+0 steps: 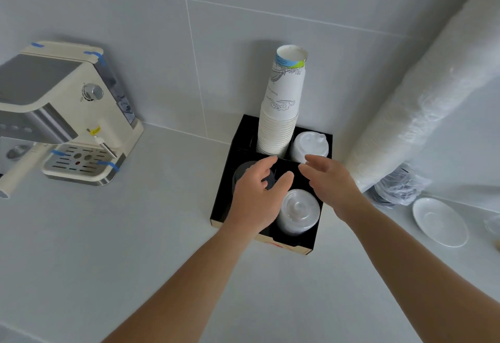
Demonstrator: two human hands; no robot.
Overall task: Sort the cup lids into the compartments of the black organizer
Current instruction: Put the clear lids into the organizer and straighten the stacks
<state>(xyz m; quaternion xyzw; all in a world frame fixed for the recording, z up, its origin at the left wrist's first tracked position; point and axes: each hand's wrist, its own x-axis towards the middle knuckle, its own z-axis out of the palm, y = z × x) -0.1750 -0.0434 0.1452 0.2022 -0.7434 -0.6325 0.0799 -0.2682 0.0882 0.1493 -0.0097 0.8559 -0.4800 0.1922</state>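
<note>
- At the centre of the frame, we see the black organizer [219, 208] against the wall, with most compartments filled.
- Upper right compartment: white lids [309, 145]. Lower right: clear lids [297, 211]. Left: dark lids [243, 171]. A stack of paper cups [281, 115] stands at the back.
- Our left hand [255, 194] hovers over the dark lids, fingers relaxed, holding nothing. Our right hand [330, 180] is likewise open and empty.
- We judge the sorting nearly or fully done; a wrapped sleeve [422, 104] at right may hold more stock, though we cannot tell.
</note>
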